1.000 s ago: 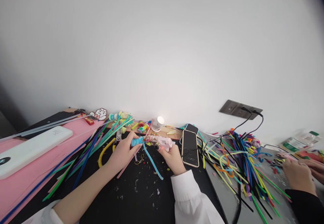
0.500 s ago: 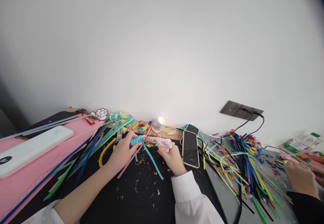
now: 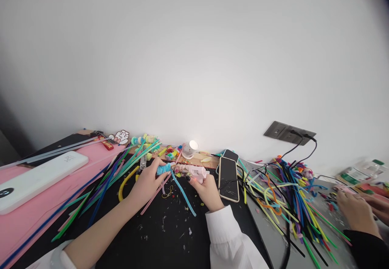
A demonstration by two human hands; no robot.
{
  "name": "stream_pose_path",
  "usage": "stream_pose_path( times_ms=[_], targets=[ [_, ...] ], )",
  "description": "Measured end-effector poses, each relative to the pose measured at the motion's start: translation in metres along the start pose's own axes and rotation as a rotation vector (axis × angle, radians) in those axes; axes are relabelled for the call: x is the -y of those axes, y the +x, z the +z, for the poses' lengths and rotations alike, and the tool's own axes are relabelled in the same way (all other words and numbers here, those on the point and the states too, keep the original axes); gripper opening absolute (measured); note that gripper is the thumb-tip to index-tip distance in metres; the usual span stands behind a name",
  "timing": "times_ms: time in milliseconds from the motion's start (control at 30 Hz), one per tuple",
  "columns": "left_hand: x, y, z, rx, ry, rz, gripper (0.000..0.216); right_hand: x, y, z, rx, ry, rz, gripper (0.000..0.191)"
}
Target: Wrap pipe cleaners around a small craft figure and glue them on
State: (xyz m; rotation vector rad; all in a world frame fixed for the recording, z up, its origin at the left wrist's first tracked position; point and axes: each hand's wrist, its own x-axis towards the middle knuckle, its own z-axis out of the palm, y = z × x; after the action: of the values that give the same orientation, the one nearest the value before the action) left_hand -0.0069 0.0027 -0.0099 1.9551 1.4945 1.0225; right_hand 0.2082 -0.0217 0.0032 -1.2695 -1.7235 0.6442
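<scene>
My left hand (image 3: 148, 182) is closed around a small blue fuzzy coil (image 3: 163, 169) of pipe cleaner, whose loose blue tail (image 3: 183, 192) trails down over the black mat. My right hand (image 3: 206, 189) grips a pink glue gun (image 3: 194, 173) lying sideways, its nozzle pointing left at the blue coil. The two hands are close together near the back of the black mat (image 3: 158, 228).
Long coloured pipe cleaners (image 3: 115, 180) fan out at left beside a pink sheet (image 3: 45, 204) bearing a white case (image 3: 36, 178). Two phones (image 3: 227, 171) lie right of my hands. A tangled pile of pipe cleaners (image 3: 288, 196) and another person's hands (image 3: 358, 210) are at right. A small lit lamp (image 3: 191, 147) stands by the wall.
My hands have barely shifted, still holding the blue coil and glue gun. The other person's hands at right moved slightly.
</scene>
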Motion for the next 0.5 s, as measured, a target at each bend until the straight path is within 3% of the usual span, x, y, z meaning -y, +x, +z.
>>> stream_pose_path(
  times_ms=[500],
  targets=[
    [0.0016,0.0,0.0015,-0.014,-0.035,0.041,0.016,-0.0004,0.0009,-0.0002,-0.027,0.036,-0.018,0.023]
  ],
)
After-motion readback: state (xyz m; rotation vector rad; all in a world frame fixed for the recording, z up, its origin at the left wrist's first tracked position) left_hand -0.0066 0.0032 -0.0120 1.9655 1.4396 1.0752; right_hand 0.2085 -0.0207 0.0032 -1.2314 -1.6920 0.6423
